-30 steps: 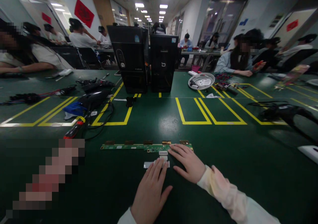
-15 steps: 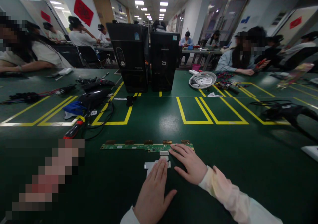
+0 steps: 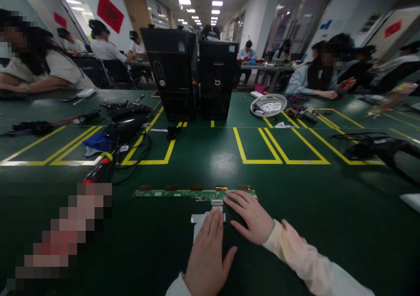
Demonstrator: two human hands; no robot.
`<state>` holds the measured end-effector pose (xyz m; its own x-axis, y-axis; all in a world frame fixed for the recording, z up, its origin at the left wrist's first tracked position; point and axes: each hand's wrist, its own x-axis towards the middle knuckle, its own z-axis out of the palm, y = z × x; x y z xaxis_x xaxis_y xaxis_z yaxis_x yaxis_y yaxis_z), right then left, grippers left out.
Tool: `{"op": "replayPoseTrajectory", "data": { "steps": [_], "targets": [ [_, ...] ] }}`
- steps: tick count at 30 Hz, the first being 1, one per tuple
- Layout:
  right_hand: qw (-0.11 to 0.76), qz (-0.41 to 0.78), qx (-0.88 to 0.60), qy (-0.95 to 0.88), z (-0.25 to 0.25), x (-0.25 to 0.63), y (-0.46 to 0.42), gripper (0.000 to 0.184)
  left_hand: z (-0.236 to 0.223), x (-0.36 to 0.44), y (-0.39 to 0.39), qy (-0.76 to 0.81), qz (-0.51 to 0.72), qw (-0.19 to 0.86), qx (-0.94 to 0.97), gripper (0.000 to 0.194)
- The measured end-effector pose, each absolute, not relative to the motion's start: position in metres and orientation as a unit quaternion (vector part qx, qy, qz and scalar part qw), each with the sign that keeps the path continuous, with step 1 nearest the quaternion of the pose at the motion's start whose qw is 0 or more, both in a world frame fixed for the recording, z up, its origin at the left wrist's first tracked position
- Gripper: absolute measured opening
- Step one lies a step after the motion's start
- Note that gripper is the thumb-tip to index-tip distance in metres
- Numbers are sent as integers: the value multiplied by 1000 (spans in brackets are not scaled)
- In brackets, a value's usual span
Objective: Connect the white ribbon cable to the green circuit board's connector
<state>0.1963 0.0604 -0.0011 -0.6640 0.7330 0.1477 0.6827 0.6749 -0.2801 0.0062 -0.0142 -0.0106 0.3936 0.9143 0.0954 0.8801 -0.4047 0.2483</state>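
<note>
A long, narrow green circuit board lies across the table in front of me, with several copper-coloured tabs along its far edge. My right hand rests on the board's right end, fingers spread, thumb pointing left. Flat on a white ribbon cable just below the board lies my left hand, its fingers stretched out side by side and its thumb apart. Between the fingertips and the board shows a white connector. My left fingers hide part of the cable.
Two black computer towers stand at the back. To the left lie a screwdriver, a blue cloth and dark cables. A white basket sits back right; a black stand-like object is at right. Other people sit around.
My left hand has shifted slightly to the right over the ribbon cable. My right hand and the circuit board look nearly unmoved.
</note>
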Motion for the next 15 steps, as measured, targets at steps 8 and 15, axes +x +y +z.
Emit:
{"op": "replayPoseTrajectory", "data": {
  "steps": [8,15],
  "targets": [
    [121,104,-391,-906,1,196,60,59,-13,16,-16,572,104,95,808,77],
    [117,108,-390,-907,4,197,60,59,-13,14,-11,567,134,66,810,62]
  ]
}}
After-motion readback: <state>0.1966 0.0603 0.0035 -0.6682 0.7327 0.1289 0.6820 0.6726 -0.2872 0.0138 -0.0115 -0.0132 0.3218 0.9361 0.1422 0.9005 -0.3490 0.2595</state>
